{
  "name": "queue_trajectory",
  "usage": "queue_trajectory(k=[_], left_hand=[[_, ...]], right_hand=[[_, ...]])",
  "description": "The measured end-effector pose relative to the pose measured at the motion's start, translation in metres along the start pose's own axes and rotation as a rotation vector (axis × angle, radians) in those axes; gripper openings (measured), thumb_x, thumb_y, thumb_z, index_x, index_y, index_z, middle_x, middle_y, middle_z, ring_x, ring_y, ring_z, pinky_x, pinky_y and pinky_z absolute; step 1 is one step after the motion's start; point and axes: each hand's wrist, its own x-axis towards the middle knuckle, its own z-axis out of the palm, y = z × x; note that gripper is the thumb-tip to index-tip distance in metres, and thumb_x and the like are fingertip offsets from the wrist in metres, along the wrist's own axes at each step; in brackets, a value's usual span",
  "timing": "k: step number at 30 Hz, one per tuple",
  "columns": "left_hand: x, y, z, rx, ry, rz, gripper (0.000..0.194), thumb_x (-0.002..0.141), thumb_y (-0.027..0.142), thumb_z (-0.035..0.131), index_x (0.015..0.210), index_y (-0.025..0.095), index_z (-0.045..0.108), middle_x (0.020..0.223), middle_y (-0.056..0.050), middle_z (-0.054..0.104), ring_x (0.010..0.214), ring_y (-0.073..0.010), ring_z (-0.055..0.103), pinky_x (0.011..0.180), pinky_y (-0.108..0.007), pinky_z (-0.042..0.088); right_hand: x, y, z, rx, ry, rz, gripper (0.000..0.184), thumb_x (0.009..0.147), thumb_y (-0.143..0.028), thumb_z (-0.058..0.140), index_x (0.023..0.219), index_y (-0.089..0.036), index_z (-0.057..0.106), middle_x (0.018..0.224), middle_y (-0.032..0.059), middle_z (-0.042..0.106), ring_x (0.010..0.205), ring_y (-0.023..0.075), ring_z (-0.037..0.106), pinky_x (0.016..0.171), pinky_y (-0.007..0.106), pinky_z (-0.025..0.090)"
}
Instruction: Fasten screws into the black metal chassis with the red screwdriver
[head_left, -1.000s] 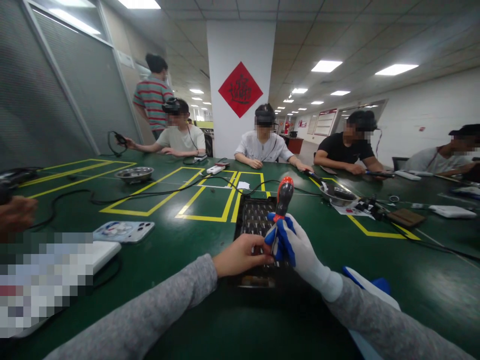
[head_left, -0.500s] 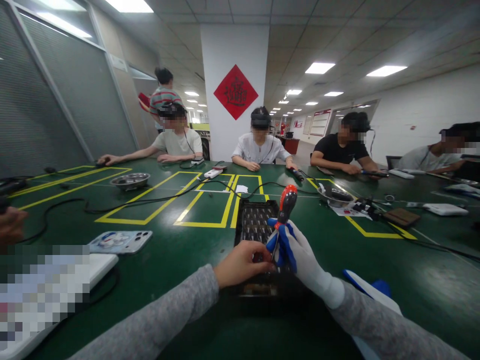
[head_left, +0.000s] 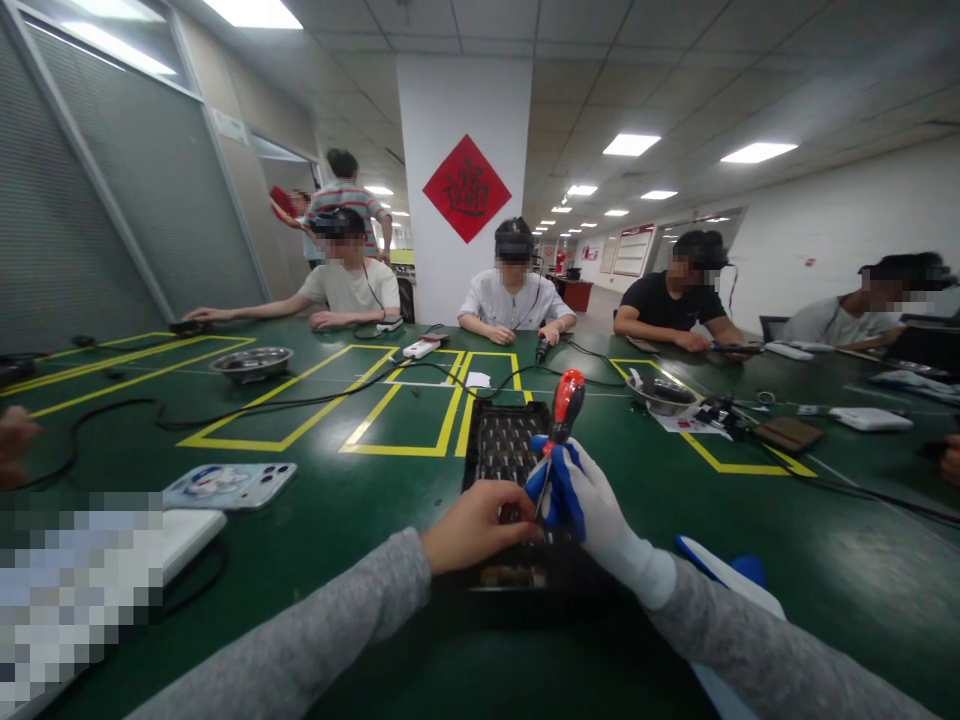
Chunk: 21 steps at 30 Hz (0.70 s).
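Note:
A screwdriver (head_left: 568,405) with a red and black handle stands nearly upright, handle up, in my right hand (head_left: 592,510). That hand wears a white glove with blue fingers, and its fingers are wrapped round the lower handle and shaft. My left hand (head_left: 476,525), bare, has its fingers curled together beside the shaft's lower end; what they pinch is hidden. Both hands are over a long black tray (head_left: 470,450) with rows of small metallic-looking pieces or slots. The screwdriver's tip cannot be made out.
A white and blue glove (head_left: 724,575) lies right of my forearm. To the left are a phone (head_left: 232,485) and a white device (head_left: 187,540) with a cable. Metal bowls (head_left: 251,362) (head_left: 664,395) and black cables (head_left: 300,400) lie farther off. Several people sit around the green table.
My hands and the screwdriver keep nearly the same pose over the tray. The view has shifted slightly. Across the table, a person's hand with a dark tool has moved inward.

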Motion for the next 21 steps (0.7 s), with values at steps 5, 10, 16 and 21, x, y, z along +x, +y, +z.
queue_trajectory(k=[5, 10, 16, 21], left_hand=[[0.0002, 0.0011, -0.002, -0.048, -0.008, 0.018, 0.016, 0.08, 0.027, 0.06, 0.078, 0.012, 0.064, 0.077, -0.002, 0.064, 0.071, -0.0116, 0.057, 0.068, -0.021, 0.043], [0.0013, 0.0036, -0.0042, -0.065, -0.078, 0.085, 0.016, 0.084, 0.024, 0.054, 0.082, 0.012, 0.065, 0.079, -0.003, 0.065, 0.074, -0.0118, 0.058, 0.071, -0.022, 0.043], [0.0014, 0.0011, -0.0011, -0.012, -0.023, -0.015, 0.018, 0.078, 0.031, 0.063, 0.076, 0.013, 0.062, 0.075, 0.0, 0.062, 0.069, -0.0119, 0.055, 0.066, -0.022, 0.043], [0.0015, 0.0002, -0.0017, -0.046, -0.041, 0.036, 0.018, 0.081, 0.028, 0.059, 0.075, 0.012, 0.063, 0.075, -0.001, 0.062, 0.07, -0.0114, 0.055, 0.067, -0.021, 0.042]], right_hand=[[-0.0001, -0.001, -0.0005, -0.038, 0.026, -0.004, 0.034, 0.085, -0.045, 0.05, 0.105, -0.019, 0.054, 0.069, -0.0012, 0.057, 0.056, 0.01, 0.053, 0.052, 0.022, 0.045], [0.0003, -0.0029, -0.0008, -0.096, 0.044, 0.015, 0.035, 0.083, -0.047, 0.051, 0.099, -0.017, 0.057, 0.067, -0.0008, 0.054, 0.058, 0.0106, 0.051, 0.052, 0.022, 0.045], [-0.003, -0.0053, -0.0008, -0.146, 0.078, -0.009, 0.04, 0.08, -0.049, 0.054, 0.103, -0.017, 0.058, 0.074, 0.0023, 0.059, 0.067, 0.0138, 0.055, 0.055, 0.023, 0.047], [-0.0035, -0.0032, -0.0009, -0.136, 0.078, -0.036, 0.045, 0.078, -0.051, 0.055, 0.106, -0.016, 0.059, 0.072, 0.0031, 0.063, 0.063, 0.0146, 0.057, 0.055, 0.026, 0.048]])
